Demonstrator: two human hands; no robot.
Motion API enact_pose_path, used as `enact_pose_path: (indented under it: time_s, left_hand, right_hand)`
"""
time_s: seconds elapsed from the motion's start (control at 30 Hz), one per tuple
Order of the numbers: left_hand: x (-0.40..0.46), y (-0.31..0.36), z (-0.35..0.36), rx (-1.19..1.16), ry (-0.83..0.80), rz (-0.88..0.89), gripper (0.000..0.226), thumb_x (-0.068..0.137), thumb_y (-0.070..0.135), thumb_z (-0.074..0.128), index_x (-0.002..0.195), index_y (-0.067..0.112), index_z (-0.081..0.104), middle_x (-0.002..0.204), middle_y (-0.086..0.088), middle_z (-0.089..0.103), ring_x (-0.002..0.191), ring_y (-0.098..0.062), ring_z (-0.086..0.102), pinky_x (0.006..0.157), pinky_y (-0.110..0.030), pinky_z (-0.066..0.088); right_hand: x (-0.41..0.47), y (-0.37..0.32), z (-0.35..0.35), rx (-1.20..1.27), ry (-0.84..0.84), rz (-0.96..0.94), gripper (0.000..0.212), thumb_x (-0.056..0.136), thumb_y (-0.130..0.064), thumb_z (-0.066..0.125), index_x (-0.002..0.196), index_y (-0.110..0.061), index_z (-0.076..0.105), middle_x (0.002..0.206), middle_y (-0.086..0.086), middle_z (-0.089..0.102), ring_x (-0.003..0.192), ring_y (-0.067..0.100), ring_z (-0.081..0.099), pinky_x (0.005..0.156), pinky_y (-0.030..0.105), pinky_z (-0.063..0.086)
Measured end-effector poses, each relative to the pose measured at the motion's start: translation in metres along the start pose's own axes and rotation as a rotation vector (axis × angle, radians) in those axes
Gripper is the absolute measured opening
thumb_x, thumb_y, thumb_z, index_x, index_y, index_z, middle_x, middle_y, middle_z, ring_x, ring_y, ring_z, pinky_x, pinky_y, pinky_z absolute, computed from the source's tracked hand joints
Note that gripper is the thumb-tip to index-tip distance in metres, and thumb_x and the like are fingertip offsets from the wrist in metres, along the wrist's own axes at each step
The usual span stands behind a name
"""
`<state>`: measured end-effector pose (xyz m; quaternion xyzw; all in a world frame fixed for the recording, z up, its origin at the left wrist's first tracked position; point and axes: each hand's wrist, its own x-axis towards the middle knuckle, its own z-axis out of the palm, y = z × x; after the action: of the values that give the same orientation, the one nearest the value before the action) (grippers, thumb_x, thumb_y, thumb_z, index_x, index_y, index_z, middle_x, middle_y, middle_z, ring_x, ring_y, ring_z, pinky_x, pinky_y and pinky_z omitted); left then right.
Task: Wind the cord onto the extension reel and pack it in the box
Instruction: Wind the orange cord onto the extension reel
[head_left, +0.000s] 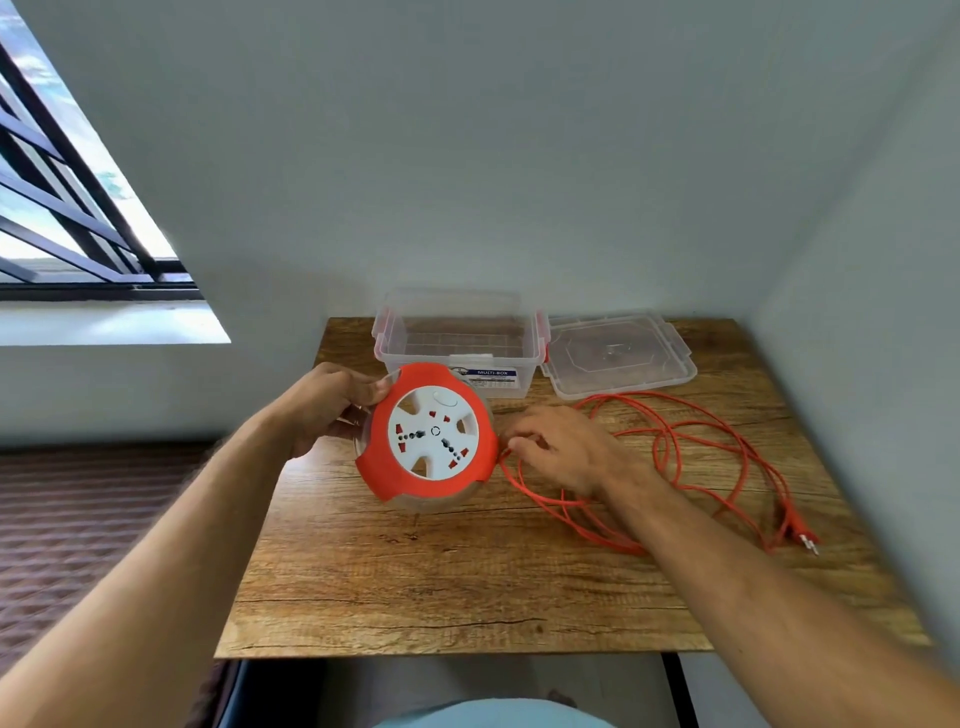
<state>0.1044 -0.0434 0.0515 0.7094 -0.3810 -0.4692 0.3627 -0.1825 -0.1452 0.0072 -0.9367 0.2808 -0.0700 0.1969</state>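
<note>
My left hand (332, 405) grips the left rim of the round extension reel (431, 436), orange with a white socket face, held tilted just above the wooden table (467, 582). The orange cord (696, 457) lies in loose loops on the table to the right, its plug (802, 538) near the right edge. My right hand (561, 447) rests beside the reel's right side with fingers curled around the cord where it leaves the reel. The clear plastic box (457, 332) stands open behind the reel.
The box's clear lid (618, 353) lies flat to the right of the box, near the back wall. A barred window is at the left. Walls close in behind and to the right of the table.
</note>
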Motion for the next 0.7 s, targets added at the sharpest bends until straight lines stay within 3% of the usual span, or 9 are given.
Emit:
enact_pose_path:
  time_s: [0.1, 0.23, 0.3, 0.4, 0.47, 0.5, 0.57, 0.63, 0.7]
  left_hand:
    - [0.002, -0.002, -0.001, 0.004, 0.010, 0.005, 0.037, 0.099, 0.032, 0.066, 0.069, 0.028, 0.086, 0.075, 0.002, 0.082, 0.086, -0.027, 0.074, 0.069, -0.036, 0.057]
    - [0.005, -0.008, -0.007, 0.046, -0.012, 0.002, 0.033, 0.100, 0.024, 0.066, 0.074, 0.028, 0.087, 0.077, 0.001, 0.083, 0.086, -0.027, 0.073, 0.070, -0.036, 0.057]
    - [0.004, -0.011, -0.011, 0.104, -0.065, 0.001, 0.029, 0.100, 0.022, 0.066, 0.080, 0.023, 0.087, 0.081, -0.001, 0.083, 0.085, -0.025, 0.075, 0.072, -0.037, 0.058]
    - [0.001, -0.015, -0.016, 0.147, -0.170, 0.009, 0.030, 0.102, 0.020, 0.063, 0.085, 0.024, 0.088, 0.089, -0.004, 0.084, 0.084, -0.019, 0.079, 0.073, -0.033, 0.060]
    - [-0.001, -0.017, -0.017, 0.105, -0.207, 0.015, 0.032, 0.102, 0.018, 0.061, 0.087, 0.023, 0.088, 0.091, -0.006, 0.084, 0.084, -0.019, 0.080, 0.070, -0.031, 0.061]
    - [-0.001, -0.018, -0.017, 0.078, -0.213, 0.014, 0.032, 0.102, 0.018, 0.061, 0.087, 0.022, 0.088, 0.090, -0.007, 0.084, 0.084, -0.020, 0.080, 0.069, -0.030, 0.062]
    - [0.000, -0.017, -0.017, 0.039, -0.208, 0.004, 0.031, 0.101, 0.020, 0.061, 0.087, 0.019, 0.088, 0.088, -0.008, 0.083, 0.081, -0.021, 0.079, 0.067, -0.030, 0.062]
    - [0.000, -0.017, -0.015, 0.030, -0.200, -0.020, 0.032, 0.101, 0.021, 0.062, 0.084, 0.018, 0.088, 0.083, -0.007, 0.082, 0.076, -0.019, 0.077, 0.065, -0.030, 0.063]
    - [0.001, -0.017, -0.014, 0.047, -0.196, -0.059, 0.033, 0.101, 0.021, 0.063, 0.079, 0.017, 0.087, 0.077, -0.003, 0.081, 0.072, -0.018, 0.075, 0.063, -0.030, 0.061]
  right_hand:
    - [0.004, -0.010, -0.006, -0.138, -0.216, 0.058, 0.078, 0.070, -0.083, 0.050, 0.121, -0.027, 0.067, 0.120, -0.004, 0.063, 0.108, 0.014, 0.058, 0.092, 0.038, 0.050]
    - [0.013, -0.010, -0.012, -0.104, -0.115, 0.049, 0.029, 0.089, -0.031, 0.054, 0.108, -0.024, 0.075, 0.100, -0.005, 0.075, 0.081, 0.003, 0.062, 0.082, 0.032, 0.055]
    - [0.021, 0.001, -0.024, 0.128, 0.030, 0.198, 0.020, 0.096, -0.023, 0.057, 0.101, -0.025, 0.076, 0.098, -0.012, 0.074, 0.073, -0.011, 0.058, 0.075, 0.024, 0.051]
    - [0.029, 0.025, -0.046, 0.350, 0.297, 0.460, 0.018, 0.087, -0.018, 0.070, 0.085, -0.036, 0.070, 0.084, -0.019, 0.067, 0.070, -0.011, 0.059, 0.057, 0.014, 0.039]
    - [0.027, 0.032, -0.055, 0.346, 0.306, 0.585, 0.027, 0.080, -0.018, 0.079, 0.093, -0.037, 0.065, 0.075, -0.016, 0.063, 0.058, -0.009, 0.060, 0.044, 0.014, 0.037]
    - [0.026, 0.033, -0.056, 0.279, 0.234, 0.585, 0.038, 0.078, -0.016, 0.081, 0.105, -0.037, 0.064, 0.080, -0.012, 0.064, 0.063, -0.007, 0.061, 0.050, 0.016, 0.044]
    - [0.025, 0.032, -0.049, 0.022, 0.005, 0.502, 0.069, 0.075, -0.013, 0.079, 0.133, -0.036, 0.051, 0.117, 0.000, 0.064, 0.108, 0.013, 0.059, 0.092, 0.035, 0.049]
    - [0.025, 0.020, -0.041, -0.115, -0.187, 0.405, 0.092, 0.073, -0.006, 0.070, 0.148, -0.037, 0.029, 0.151, 0.005, 0.042, 0.139, 0.030, 0.031, 0.113, 0.054, 0.023]
    - [0.024, 0.000, -0.039, -0.079, -0.225, 0.280, 0.096, 0.068, -0.006, 0.063, 0.149, -0.038, 0.023, 0.160, 0.003, 0.026, 0.149, 0.028, 0.009, 0.116, 0.057, 0.003]
